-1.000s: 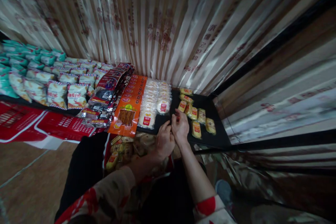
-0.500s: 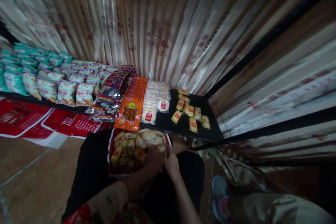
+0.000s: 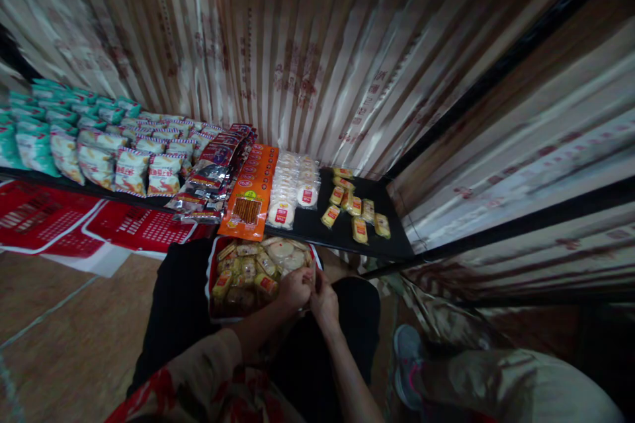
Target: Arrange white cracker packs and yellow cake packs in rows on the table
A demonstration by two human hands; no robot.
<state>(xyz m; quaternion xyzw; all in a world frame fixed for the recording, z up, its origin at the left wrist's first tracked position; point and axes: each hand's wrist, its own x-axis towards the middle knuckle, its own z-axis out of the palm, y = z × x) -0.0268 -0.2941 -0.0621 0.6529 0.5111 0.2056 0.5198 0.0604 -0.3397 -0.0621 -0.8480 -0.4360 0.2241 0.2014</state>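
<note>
On my lap rests a red basket with a white rim [image 3: 209, 284], filled with small yellow-wrapped snacks [image 3: 247, 269] and round pale rice crackers [image 3: 280, 250]. My left hand [image 3: 294, 289] is closed over the basket's right side. Just right of it, at the rim, my right hand [image 3: 324, 301] is closed too, and the fingers of both hands meet. A thin pale edge shows between them; dim light and the fingers hide what it belongs to.
A low black shelf [image 3: 307, 232] holds green and white puffed snack bags [image 3: 131, 172], dark packets [image 3: 213, 175], an orange packet [image 3: 255, 175], rice crackers and yellow-wrapped snacks. Red baskets [image 3: 139, 228] lie left. Another person's shoe [image 3: 407, 360] is at right, near plastic-covered walls.
Both hands stay together at the basket's right side, with the fingers slightly shifted and a thin pale edge now showing upright between them. The view has moved slightly.
</note>
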